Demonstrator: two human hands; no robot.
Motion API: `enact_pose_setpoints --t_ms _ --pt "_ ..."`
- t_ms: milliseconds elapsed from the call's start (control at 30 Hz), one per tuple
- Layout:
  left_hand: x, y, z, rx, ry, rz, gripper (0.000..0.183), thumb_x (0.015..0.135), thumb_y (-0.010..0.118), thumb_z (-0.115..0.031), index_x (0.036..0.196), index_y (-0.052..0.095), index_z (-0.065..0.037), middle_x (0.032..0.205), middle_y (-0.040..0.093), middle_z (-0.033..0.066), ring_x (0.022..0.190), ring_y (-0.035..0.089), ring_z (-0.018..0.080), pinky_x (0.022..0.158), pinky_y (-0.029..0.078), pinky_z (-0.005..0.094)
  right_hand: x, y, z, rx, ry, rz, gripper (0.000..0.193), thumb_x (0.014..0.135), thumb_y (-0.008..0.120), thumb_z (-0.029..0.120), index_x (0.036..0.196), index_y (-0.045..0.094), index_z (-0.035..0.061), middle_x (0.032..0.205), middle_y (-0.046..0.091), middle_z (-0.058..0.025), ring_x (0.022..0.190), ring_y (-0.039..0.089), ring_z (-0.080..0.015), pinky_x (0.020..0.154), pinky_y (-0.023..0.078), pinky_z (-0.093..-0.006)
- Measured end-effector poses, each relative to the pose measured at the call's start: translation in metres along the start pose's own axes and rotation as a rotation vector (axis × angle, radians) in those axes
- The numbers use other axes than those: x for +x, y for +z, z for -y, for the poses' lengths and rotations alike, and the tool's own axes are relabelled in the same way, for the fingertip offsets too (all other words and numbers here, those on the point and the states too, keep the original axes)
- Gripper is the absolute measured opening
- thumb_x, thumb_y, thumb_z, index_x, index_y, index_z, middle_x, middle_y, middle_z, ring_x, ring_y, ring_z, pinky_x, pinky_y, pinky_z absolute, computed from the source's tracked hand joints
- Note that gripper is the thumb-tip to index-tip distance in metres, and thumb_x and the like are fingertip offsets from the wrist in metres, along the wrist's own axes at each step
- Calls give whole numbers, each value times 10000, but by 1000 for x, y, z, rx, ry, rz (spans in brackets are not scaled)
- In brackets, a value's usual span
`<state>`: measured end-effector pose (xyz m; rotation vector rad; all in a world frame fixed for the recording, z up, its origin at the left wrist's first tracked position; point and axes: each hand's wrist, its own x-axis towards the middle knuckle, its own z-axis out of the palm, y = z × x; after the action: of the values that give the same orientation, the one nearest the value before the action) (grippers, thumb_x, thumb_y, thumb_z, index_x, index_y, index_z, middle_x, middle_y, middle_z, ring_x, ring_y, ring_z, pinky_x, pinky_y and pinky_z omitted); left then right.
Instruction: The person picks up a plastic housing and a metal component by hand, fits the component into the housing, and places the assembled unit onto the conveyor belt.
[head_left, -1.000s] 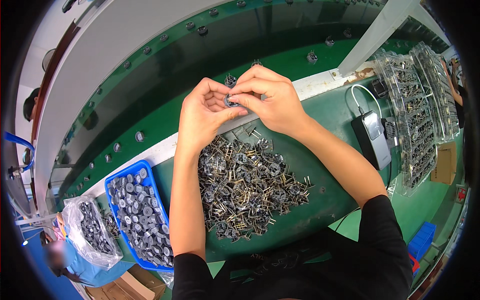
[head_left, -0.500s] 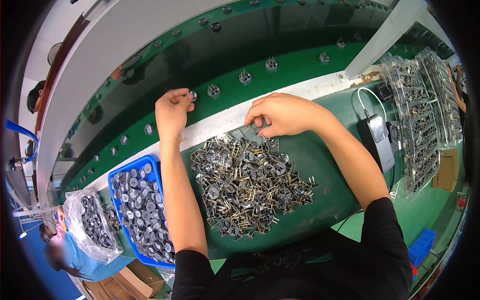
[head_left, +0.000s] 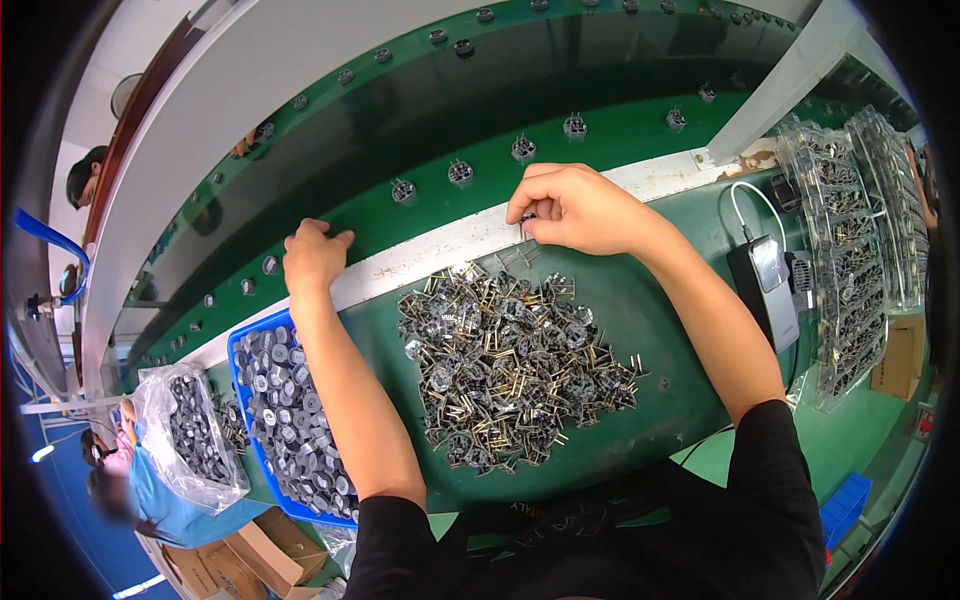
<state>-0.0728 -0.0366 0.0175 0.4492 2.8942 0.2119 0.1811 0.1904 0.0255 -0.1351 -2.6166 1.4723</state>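
Observation:
My left hand (head_left: 316, 258) reaches over the green conveyor belt (head_left: 365, 222), its thumb apart from the bent fingers. Whatever lies beneath its fingertips is hidden. At the white rail (head_left: 400, 262), my right hand (head_left: 572, 208) pinches a small dark pronged part (head_left: 528, 217) between thumb and fingers. Below it, on the green tabletop, is a heap of clear and black parts with brass prongs (head_left: 515, 370). Just right of my left hand, a round part with upright prongs (head_left: 403, 191) stands on the belt. A grey round cap (head_left: 270, 264) sits to that hand's left.
A blue tray (head_left: 245, 395) of grey caps stands by my left forearm, near a clear bag (head_left: 195, 440) of similar pieces. On the right are a power bank (head_left: 772, 290) with a white cable and stacked clear trays (head_left: 845, 250). Another person (head_left: 175, 500) is at the lower left.
My left hand has let go of a round part on the belt and moved left and nearer. My right hand has lifted from the heap's edge with a pronged part. The view has shifted slightly.

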Motion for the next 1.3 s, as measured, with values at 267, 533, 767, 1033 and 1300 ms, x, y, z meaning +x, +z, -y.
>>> enact_pose_setpoints --t_ms 267,533,767,1033,1300 --pt "-37 -7 -60 -734 582 209 353 752 715 14 1095 637 34 996 658 97 882 613 134 719 505 256 -1 7 -3 453 66 -42 116 832 700 30 941 670 6 871 637 -48 767 642 -133 684 531 -276" --pt "-90 -4 -112 -855 775 314 352 743 702 58 1091 644 39 1132 588 129 907 653 165 749 568 264 0 1 6 598 -33 -280 85 850 707 -16 931 685 -25 916 605 -47 786 641 -112 635 509 -245" --pt "-96 -2 -120 -1122 681 381 428 724 765 77 1122 608 57 1025 645 118 878 662 135 746 569 253 3 8 12 495 12 -524 126 822 761 83 889 702 -6 876 639 -46 718 651 -108 605 498 -251" --pt "-100 9 -125 -1012 701 127 375 723 831 -14 942 526 -2 767 659 66 686 650 90 618 540 231 3 21 16 386 -97 -637 107 824 738 61 849 666 -13 856 643 -66 673 669 -108 577 490 -235" --pt "-104 11 -128 -1001 717 79 383 734 810 10 902 468 -20 747 655 67 687 649 81 610 536 224 1 25 18 163 -184 -687 104 804 731 48 823 638 6 818 617 -51 551 567 -98 511 437 -263"
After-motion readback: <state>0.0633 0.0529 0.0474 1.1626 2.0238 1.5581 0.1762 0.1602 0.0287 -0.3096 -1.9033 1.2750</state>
